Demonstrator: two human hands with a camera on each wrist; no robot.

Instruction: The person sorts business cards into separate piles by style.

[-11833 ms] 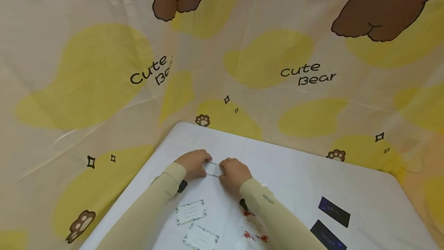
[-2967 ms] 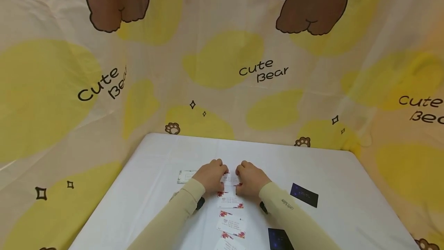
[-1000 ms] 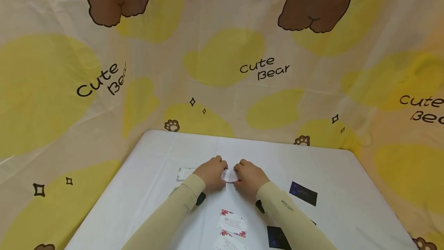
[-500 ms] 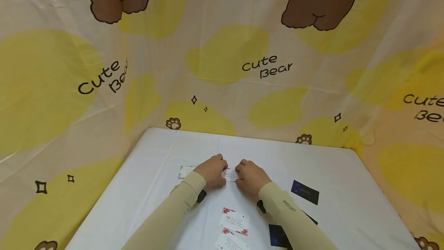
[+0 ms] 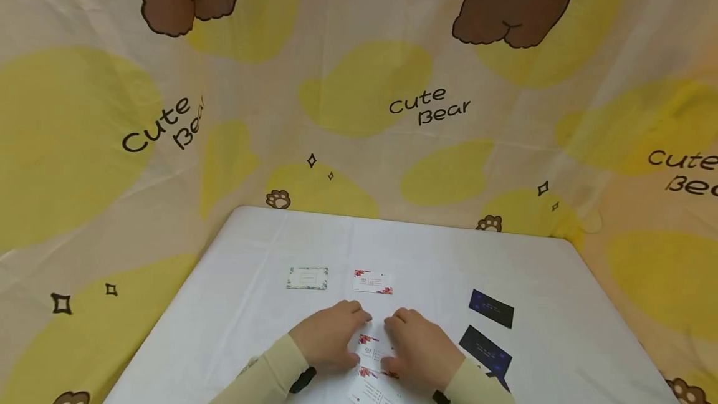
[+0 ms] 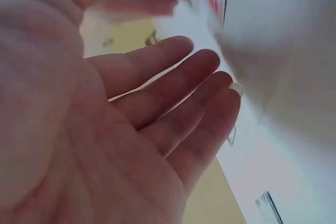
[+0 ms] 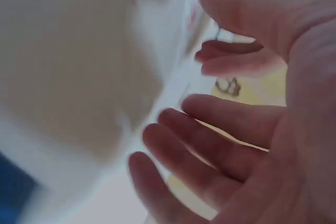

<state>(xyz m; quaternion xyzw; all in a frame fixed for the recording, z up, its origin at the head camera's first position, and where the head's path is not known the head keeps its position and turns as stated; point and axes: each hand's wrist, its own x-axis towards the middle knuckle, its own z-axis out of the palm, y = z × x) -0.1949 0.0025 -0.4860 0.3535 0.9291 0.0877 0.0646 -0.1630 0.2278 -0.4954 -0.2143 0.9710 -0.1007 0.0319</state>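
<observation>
My left hand (image 5: 328, 335) and right hand (image 5: 423, 345) hover on either side of a white card with red floral corners (image 5: 368, 351). Both hands have loosely bent fingers, with a gap between thumb and fingertips. In the left wrist view, the palm and fingers (image 6: 173, 85) hold nothing. The fingers (image 7: 199, 166) are likewise spread and bare in the right wrist view. Another red-cornered card (image 5: 370, 388) lies nearer me, overlapping the first in this view. Beyond the hands rests a straight-set red-cornered card (image 5: 373, 282).
To its left lies a white card with a green leafy border (image 5: 307, 278). Dark blue-black cards (image 5: 491, 308) lie tilted on the right, one partly behind my right sleeve (image 5: 477, 385). A bear-print cloth (image 5: 348, 92) hangs behind the white table (image 5: 437, 248).
Earlier my hands held a leafy card, then red-cornered cards. Since half a second ago they have let go of the far red-cornered card and drawn back toward the nearer ones.
</observation>
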